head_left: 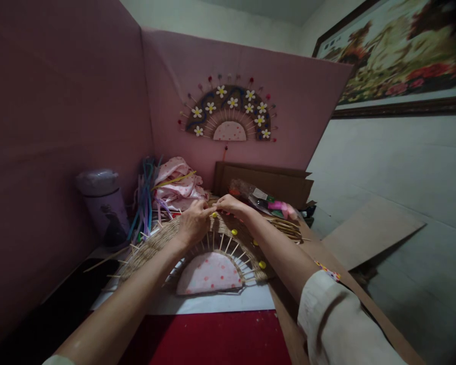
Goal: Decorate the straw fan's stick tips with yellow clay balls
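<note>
A half-round woven fan piece [152,246] lies flat in front of me, made of tan twine wound over thin wooden sticks that spread from a pink dotted half-disc [210,275]. Small yellow beads [234,232] sit along its woven band. My left hand [193,222] rests on the top of the weave with fingers pinched at the rim. My right hand [231,204] meets it there, fingertips pinched on the same spot near a yellow bead. What is held between the fingertips is too small to make out.
A finished fan with white flowers [228,114] hangs on the pink partition. A lidded tumbler [103,205] stands left, beside coloured strips [146,195] and pink dotted cloth [178,185]. Cardboard pieces [266,182] and a plastic packet [266,200] lie behind. A cardboard sheet [372,230] lies right.
</note>
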